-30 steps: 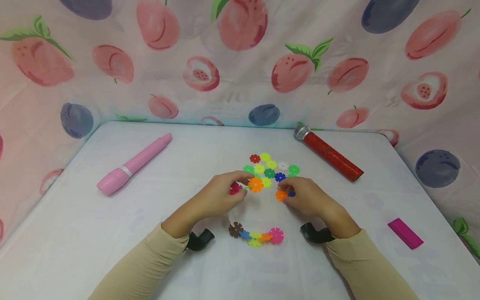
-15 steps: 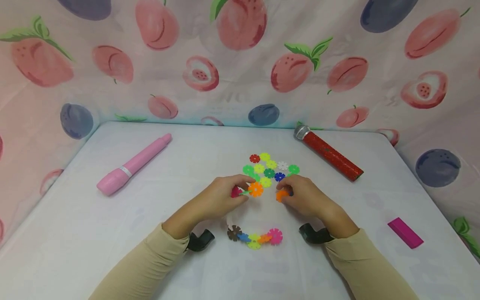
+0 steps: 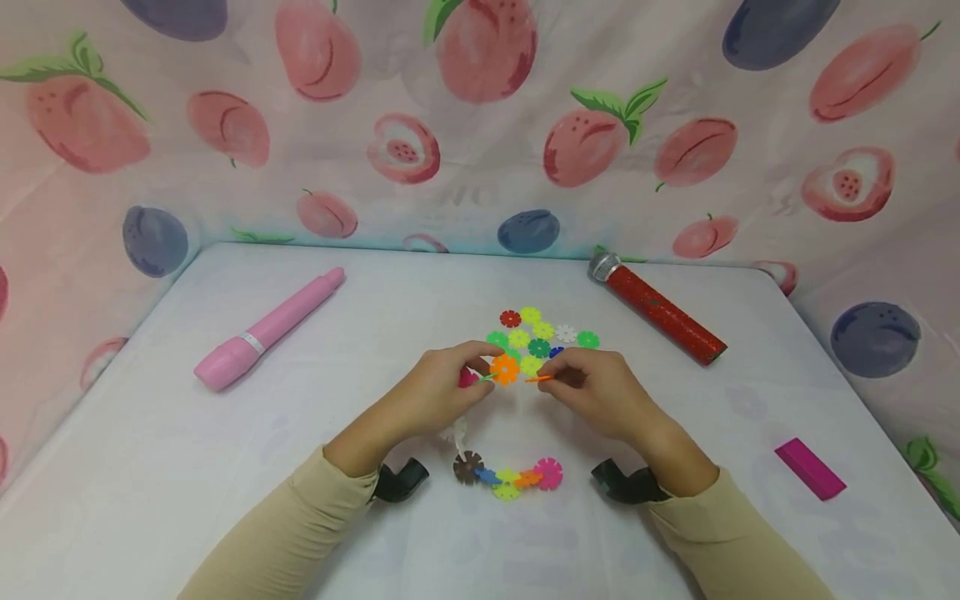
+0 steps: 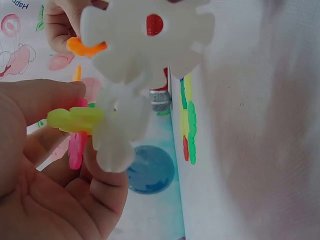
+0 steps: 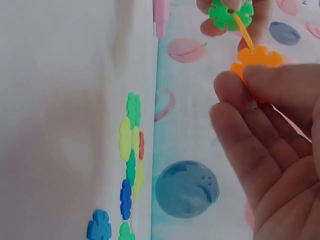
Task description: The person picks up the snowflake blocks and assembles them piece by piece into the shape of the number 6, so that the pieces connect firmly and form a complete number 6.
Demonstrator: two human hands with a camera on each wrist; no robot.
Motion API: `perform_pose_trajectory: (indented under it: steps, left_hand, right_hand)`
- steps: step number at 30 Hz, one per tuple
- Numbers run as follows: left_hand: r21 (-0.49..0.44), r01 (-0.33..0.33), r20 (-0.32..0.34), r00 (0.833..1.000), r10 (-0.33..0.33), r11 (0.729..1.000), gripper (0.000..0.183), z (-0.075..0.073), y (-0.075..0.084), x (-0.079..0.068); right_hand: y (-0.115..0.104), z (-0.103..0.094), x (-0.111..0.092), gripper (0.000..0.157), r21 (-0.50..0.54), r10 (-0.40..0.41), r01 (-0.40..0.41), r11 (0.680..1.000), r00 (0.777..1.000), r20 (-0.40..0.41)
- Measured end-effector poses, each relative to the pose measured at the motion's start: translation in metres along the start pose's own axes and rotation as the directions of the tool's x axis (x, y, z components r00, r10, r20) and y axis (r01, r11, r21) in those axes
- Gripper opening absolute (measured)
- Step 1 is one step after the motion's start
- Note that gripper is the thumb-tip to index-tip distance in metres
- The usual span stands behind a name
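Note:
My left hand (image 3: 438, 390) pinches part of a chain of plastic snowflake discs, with a green disc (image 5: 231, 14) and an orange disc (image 3: 506, 369) at its near end. Pink, yellow and white discs (image 4: 120, 125) also show around the left fingers. The chain curves down through a brown disc (image 3: 468, 467) to a pink disc (image 3: 549, 473); whether that part rests on the table cannot be told. Between thumb and index finger, my right hand (image 3: 600, 390) pinches a loose orange disc (image 5: 260, 62), edge-on in the head view and a small gap from the chain's orange disc.
Loose discs (image 3: 539, 347) in several colours lie just beyond the hands. A pink microphone-shaped object (image 3: 270, 330) is at left, a red glittery microphone (image 3: 660, 308) at back right. A magenta block (image 3: 811, 468) lies at right. Behind the white table (image 3: 187, 467) hangs a fruit-print cloth (image 3: 465, 183).
My right hand has moved left, closer to the left hand, and its orange disc has turned from face-on to edge-on. The left hand dipped slightly and rose again, keeping its hold on the chain.

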State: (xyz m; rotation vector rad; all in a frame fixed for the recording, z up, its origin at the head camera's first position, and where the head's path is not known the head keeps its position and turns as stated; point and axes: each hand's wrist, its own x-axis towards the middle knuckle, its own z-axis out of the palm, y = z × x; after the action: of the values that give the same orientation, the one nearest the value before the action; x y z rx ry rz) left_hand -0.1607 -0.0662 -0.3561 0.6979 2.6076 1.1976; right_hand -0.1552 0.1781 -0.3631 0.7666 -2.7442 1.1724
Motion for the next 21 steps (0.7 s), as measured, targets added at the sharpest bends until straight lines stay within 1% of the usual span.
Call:
perform_pose_trajectory:
  steps: [4, 11, 17, 21]
  left_hand:
    - [0.000, -0.006, -0.005, 1.000, 0.006, 1.000, 0.044, -0.0001, 0.0004, -0.0003]
    - [0.000, -0.015, -0.016, 1.000, 0.015, 1.000, 0.044, 0.0000, 0.0012, -0.0009]
    - [0.000, -0.022, -0.025, 0.999, 0.022, 1.000, 0.043, 0.0003, 0.0008, -0.0010]
    - [-0.002, -0.022, -0.025, 0.999, 0.022, 1.000, 0.042, 0.0003, 0.0012, -0.0007]
  right_hand:
    - [-0.0042, 0.0021, -0.0008, 0.015, -0.007, -0.026, 0.026, 1.000, 0.998, -0.048]
    - [-0.0059, 0.0060, -0.0005, 0.014, -0.024, -0.047, 0.045, 0.999, 0.996, -0.082]
    - [-0.0032, 0.0088, 0.0001, 0.015, -0.038, -0.054, 0.051, 0.998, 0.995, -0.082]
    - [-0.0035, 0.0086, -0.0009, 0.026, -0.020, -0.043, 0.041, 0.999, 0.997, -0.068]
